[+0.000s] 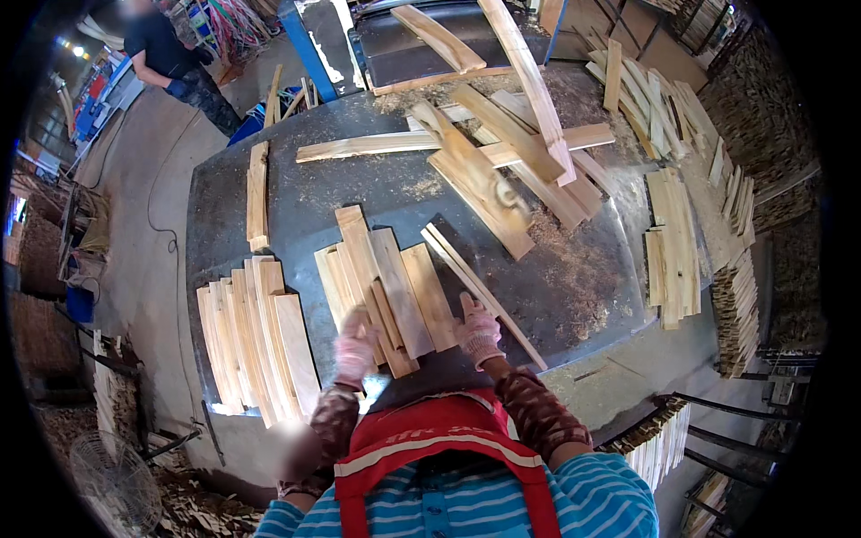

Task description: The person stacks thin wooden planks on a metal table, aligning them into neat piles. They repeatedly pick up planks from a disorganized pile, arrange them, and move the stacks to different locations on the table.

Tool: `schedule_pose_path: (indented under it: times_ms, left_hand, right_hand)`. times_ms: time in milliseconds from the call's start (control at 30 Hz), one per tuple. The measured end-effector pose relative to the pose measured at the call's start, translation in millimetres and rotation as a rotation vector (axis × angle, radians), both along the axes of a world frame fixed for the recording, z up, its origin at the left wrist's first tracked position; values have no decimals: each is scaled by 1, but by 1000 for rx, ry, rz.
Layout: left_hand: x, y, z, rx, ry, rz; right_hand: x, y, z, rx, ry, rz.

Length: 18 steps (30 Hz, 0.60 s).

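Observation:
On the dark table before me lies a loose group of wooden boards [387, 278], side by side with uneven ends. My left hand [356, 348], in a pinkish knit glove, is at the near left end of this group; motion smears its fingers. My right hand [478, 332], gloved alike, rests at the group's near right edge with fingers stretched and apart, next to the rightmost board [429, 296]. Just beyond it a long narrow wooden strip [484, 296] lies slantwise. A second row of boards [256, 332] sits to the left.
A single board [257, 197] lies behind the left row. Crossed boards [502, 161] and sawdust cover the table's far side. More board stacks [673, 242] stand at the right. A machine bed [421, 49] adjoins the far edge. Another person [175, 63] stands far left.

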State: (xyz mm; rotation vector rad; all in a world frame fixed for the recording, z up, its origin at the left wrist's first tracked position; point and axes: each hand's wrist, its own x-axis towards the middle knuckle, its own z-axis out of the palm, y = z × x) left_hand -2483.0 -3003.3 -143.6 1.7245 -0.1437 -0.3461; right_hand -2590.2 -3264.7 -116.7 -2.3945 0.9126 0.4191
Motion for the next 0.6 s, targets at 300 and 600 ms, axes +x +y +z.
schedule_pose_path:
  times_ms: [300,600]
  left_hand:
    - [-22,-136,16,177,546,-519]
    - [-16,-165,51,-20,756,-319]
  right_hand:
    - [-28,-40,12,-200,-114,-77]
    - [-17,-32,50,493,-275,-220]
